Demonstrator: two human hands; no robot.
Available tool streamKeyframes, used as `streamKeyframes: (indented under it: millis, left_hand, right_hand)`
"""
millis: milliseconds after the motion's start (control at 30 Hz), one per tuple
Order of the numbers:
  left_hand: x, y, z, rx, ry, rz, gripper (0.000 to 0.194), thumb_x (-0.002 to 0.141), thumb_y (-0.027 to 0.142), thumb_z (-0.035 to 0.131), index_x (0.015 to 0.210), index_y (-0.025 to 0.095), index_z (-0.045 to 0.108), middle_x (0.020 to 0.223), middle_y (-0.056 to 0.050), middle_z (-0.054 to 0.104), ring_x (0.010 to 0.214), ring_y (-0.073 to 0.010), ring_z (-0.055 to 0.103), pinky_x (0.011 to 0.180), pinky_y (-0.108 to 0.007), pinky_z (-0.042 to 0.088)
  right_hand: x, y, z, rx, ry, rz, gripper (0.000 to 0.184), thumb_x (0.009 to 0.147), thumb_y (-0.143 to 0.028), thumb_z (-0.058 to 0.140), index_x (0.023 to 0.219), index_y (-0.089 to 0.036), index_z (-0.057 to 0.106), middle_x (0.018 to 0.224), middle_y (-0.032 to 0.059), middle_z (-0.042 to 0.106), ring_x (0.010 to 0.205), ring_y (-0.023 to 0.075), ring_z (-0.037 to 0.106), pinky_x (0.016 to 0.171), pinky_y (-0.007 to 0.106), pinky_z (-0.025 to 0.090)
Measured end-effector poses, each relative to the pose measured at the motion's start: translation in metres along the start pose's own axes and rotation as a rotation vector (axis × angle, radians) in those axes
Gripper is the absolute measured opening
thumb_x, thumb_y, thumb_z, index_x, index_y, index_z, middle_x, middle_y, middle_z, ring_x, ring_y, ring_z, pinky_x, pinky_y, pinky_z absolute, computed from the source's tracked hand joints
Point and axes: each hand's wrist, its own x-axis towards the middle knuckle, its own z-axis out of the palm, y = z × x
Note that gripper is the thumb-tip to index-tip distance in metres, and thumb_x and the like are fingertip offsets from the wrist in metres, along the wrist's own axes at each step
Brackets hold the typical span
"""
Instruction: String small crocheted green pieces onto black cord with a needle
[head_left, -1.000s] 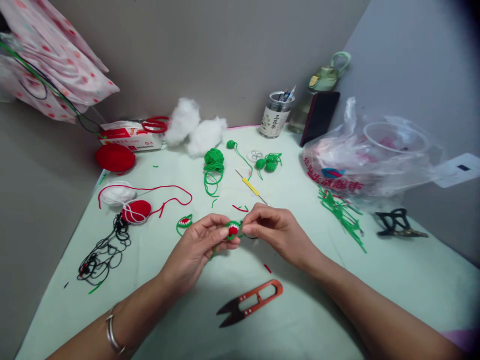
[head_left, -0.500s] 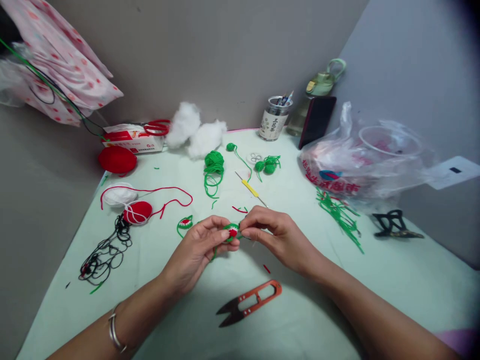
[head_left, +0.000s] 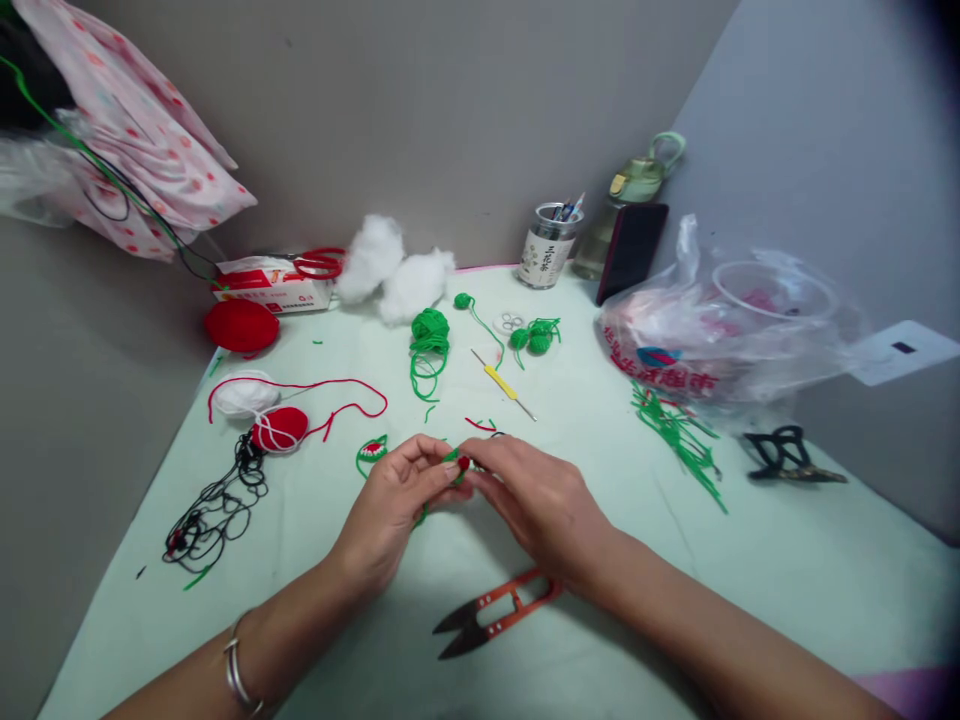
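Note:
My left hand [head_left: 390,500] pinches a small crocheted piece [head_left: 459,464], green with a red centre, over the pale green table [head_left: 787,560]. My right hand [head_left: 532,495] meets it from the right, fingers closed on the same piece, mostly covering it. A green yarn tail hangs below my left fingers. Orange thread snips [head_left: 491,612] lie just in front of my right wrist. A second small green and red crochet piece [head_left: 370,449] lies left of my left hand.
A yellow-handled crochet hook [head_left: 504,384], green yarn [head_left: 429,335] and green balls [head_left: 534,335] lie behind the hands. Red and white yarn [head_left: 262,415] and black thread [head_left: 214,505] sit left. A plastic bag [head_left: 720,330], green strands [head_left: 679,435] and a black clip [head_left: 787,455] sit right.
My right hand has slid left and lower, closing over the crochet piece so less of it shows. The view has tilted slightly.

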Motion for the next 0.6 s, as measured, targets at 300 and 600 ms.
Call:
streamKeyframes:
  millis: [300, 600]
  left_hand:
    - [0.001, -0.002, -0.003, 0.275, 0.043, 0.105, 0.020, 0.077, 0.023, 0.077, 0.082, 0.018, 0.059, 0.075, 0.004, 0.065, 0.073, -0.0105, 0.064, 0.069, -0.020, 0.046]
    - [0.010, 0.003, -0.015, 0.263, 0.103, 0.211, 0.017, 0.082, 0.025, 0.071, 0.084, 0.019, 0.055, 0.081, 0.001, 0.069, 0.085, -0.0154, 0.069, 0.082, -0.027, 0.049]
  right_hand:
    - [-0.005, -0.012, -0.007, -0.173, 0.041, -0.211, 0.024, 0.099, -0.012, 0.044, 0.089, -0.017, 0.065, 0.081, 0.0048, 0.070, 0.070, 0.0160, 0.063, 0.060, 0.028, 0.045]
    - [-0.009, -0.020, -0.063, 0.766, -0.022, 0.413, 0.023, 0.106, -0.026, 0.039, 0.087, -0.021, 0.051, 0.057, -0.0045, 0.066, 0.044, 0.0089, 0.057, 0.045, 0.019, 0.046]
